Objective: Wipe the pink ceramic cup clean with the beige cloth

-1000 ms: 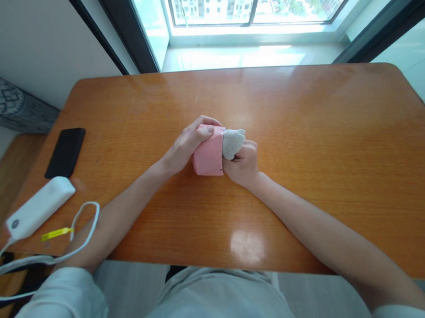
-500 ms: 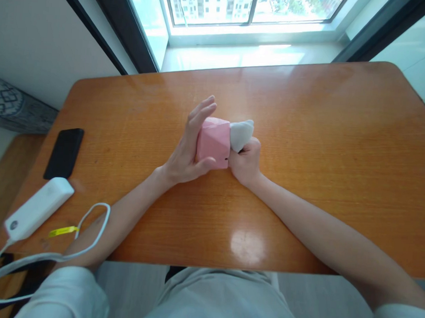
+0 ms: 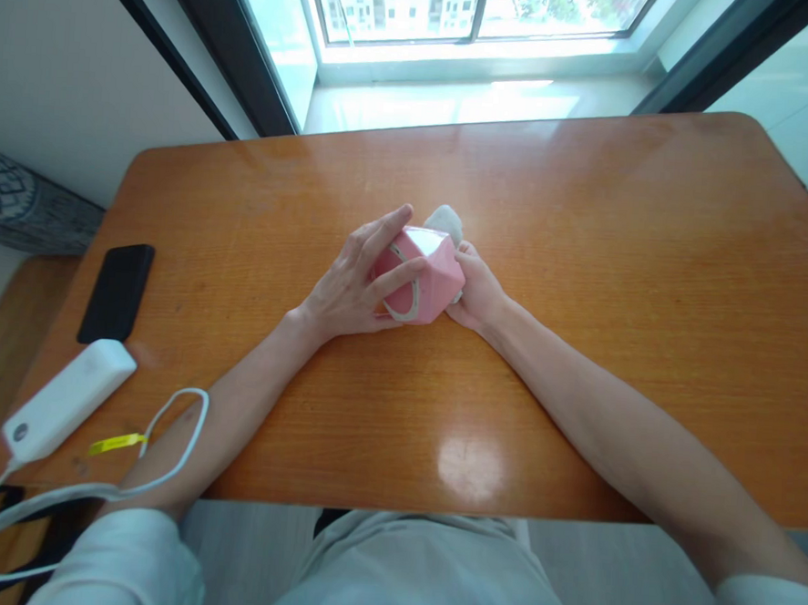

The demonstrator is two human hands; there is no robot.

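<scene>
A pink, faceted object (image 3: pixel 441 282) with a curved white line on its left side is held above the table at the middle of the head view. A rounded white part (image 3: pixel 445 221) sticks out behind it; whether the two are one piece cannot be made out. My left hand (image 3: pixel 371 278) is wrapped round the pink object from the left, its fingers lying over the side with the white line. From the right, my right hand (image 3: pixel 477 284) is closed at the object's right end, by the white part. Its fingertips are partly hidden behind the object.
On the left of the wooden table (image 3: pixel 615 306) lie a black phone (image 3: pixel 115 294) and a white power bank (image 3: pixel 69 401). A white cable (image 3: pixel 194 436) with a yellow tag (image 3: pixel 117 444) loops over my left forearm. A window (image 3: pixel 476 15) stands beyond the table.
The pink object has turned, so its side with the white line now shows and the white part has swung to the back. My left fingers have moved over it.
</scene>
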